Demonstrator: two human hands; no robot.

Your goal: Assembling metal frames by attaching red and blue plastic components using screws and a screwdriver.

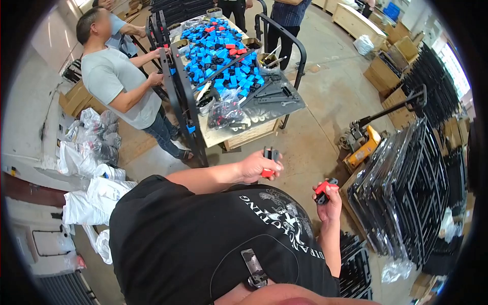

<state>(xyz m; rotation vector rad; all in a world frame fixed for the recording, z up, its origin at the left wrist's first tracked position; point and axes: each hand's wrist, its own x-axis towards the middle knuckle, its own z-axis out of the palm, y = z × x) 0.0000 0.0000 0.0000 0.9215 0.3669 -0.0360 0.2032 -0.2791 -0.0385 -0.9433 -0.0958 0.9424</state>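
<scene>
My left hand (254, 166) is closed around a small black and red plastic part (267, 173); its black forked end points up past my fingers, and the red shows below. To the right and nearer my body, my right hand (331, 202) grips a similar red and black plastic part (321, 188). Both parts are held apart from each other, in front of my black shirt. My fingers cover much of each. Beyond my left hand stands a table (244, 133) with a heap of blue plastic pieces (223, 63), some red and black ones among them.
Black metal frames (184, 96) lean along the table's left side, where a person in a grey shirt (114, 84) handles them. Wrapped black frames (401, 188) are stacked at right, near a yellow pallet jack (367, 145). White sacks (89, 195) lie at left. Others stand behind the table.
</scene>
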